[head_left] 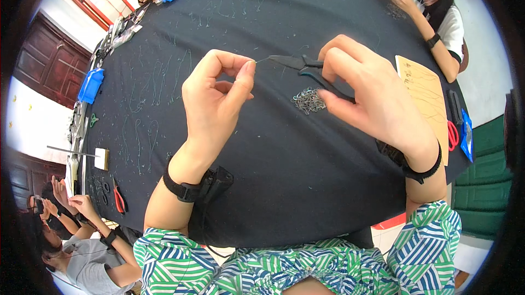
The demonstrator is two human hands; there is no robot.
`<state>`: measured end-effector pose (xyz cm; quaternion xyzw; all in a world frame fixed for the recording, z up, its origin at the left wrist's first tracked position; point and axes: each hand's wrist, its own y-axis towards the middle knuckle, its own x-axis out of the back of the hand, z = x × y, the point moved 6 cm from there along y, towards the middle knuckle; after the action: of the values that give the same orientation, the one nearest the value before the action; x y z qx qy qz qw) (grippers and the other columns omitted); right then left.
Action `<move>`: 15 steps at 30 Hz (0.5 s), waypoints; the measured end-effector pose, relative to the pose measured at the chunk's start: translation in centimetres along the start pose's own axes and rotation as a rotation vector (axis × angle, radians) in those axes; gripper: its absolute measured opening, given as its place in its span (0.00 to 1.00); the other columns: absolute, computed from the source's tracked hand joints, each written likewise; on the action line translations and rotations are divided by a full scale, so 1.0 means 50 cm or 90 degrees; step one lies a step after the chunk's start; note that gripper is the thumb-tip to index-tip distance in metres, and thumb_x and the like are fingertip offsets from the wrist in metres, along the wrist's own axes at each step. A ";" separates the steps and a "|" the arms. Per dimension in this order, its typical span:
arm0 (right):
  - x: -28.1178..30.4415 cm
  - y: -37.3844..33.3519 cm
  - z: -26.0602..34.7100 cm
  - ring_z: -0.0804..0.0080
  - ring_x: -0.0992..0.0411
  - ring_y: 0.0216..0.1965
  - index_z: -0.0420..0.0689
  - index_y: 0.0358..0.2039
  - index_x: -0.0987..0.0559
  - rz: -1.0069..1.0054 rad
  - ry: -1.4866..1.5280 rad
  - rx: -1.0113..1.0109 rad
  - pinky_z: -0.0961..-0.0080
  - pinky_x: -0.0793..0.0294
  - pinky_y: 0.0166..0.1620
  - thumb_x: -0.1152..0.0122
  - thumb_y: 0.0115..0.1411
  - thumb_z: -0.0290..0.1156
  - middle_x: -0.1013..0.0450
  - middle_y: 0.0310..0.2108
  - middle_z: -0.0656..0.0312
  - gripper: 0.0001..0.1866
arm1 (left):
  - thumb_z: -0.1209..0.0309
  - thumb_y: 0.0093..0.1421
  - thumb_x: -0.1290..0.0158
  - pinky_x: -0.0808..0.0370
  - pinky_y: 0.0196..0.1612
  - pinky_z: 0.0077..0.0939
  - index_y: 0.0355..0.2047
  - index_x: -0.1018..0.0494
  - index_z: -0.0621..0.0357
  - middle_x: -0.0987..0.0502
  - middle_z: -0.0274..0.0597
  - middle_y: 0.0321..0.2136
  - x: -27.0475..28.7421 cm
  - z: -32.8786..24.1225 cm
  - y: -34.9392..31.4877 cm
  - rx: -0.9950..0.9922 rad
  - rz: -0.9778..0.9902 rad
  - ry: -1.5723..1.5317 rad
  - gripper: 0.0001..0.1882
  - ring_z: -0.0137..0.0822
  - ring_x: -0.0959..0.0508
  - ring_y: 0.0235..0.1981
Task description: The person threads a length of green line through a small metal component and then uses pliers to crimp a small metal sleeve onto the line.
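My left hand is closed in a pinch of thumb and forefinger on one end of a thin greenish strand. In my right hand is a pair of dark pliers with pointed jaws, held with the tips toward my left hand. The strand runs across the small gap to these tips; whether the jaws clamp it is too fine to tell. Below the pliers a small heap of metal bits, like tiny hooks or rings, lies on the black cloth. Both my wrists wear black straps.
Loose strands lie across the cloth at left. Red-handled pliers rest at the near left edge. A tan board with strands, red-handled scissors and a blue packet are at right. Other people sit around the table.
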<state>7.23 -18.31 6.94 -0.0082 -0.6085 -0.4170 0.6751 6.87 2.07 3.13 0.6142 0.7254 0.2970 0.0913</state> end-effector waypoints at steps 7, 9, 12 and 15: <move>0.001 -0.006 -0.016 0.58 0.30 0.33 0.39 0.29 0.32 0.015 0.001 -0.026 0.69 0.30 0.36 0.35 0.48 0.24 0.33 0.34 0.56 0.13 | 0.74 0.63 0.44 0.23 0.25 0.13 0.33 0.25 0.65 0.24 0.35 0.26 -0.001 0.004 0.002 0.018 -0.004 -0.010 0.05 0.19 0.25 0.26; 0.002 -0.006 -0.025 0.59 0.31 0.33 0.39 0.29 0.33 0.078 0.051 -0.024 0.69 0.31 0.36 0.35 0.49 0.26 0.34 0.34 0.56 0.13 | 0.73 0.62 0.44 0.23 0.25 0.14 0.33 0.25 0.64 0.24 0.34 0.26 0.008 0.009 0.005 0.020 -0.013 -0.006 0.06 0.19 0.25 0.27; 0.005 -0.009 -0.047 0.59 0.31 0.34 0.39 0.29 0.32 0.158 0.046 -0.070 0.67 0.31 0.36 0.36 0.51 0.30 0.34 0.33 0.56 0.14 | 0.73 0.65 0.46 0.24 0.28 0.15 0.37 0.25 0.63 0.23 0.36 0.32 0.019 0.016 0.004 0.053 0.015 0.020 0.05 0.21 0.24 0.30; -0.010 -0.037 -0.113 0.55 0.29 0.35 0.39 0.30 0.29 0.147 -0.089 -0.146 0.62 0.30 0.39 0.37 0.52 0.33 0.32 0.32 0.52 0.13 | 0.73 0.62 0.43 0.24 0.28 0.13 0.35 0.22 0.63 0.21 0.34 0.29 0.015 0.012 0.006 0.055 0.004 -0.025 0.05 0.20 0.23 0.28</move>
<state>10.84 -22.19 4.16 -0.1841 -0.5974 -0.4015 0.6693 7.25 2.98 2.98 0.6253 0.7339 0.2536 0.0779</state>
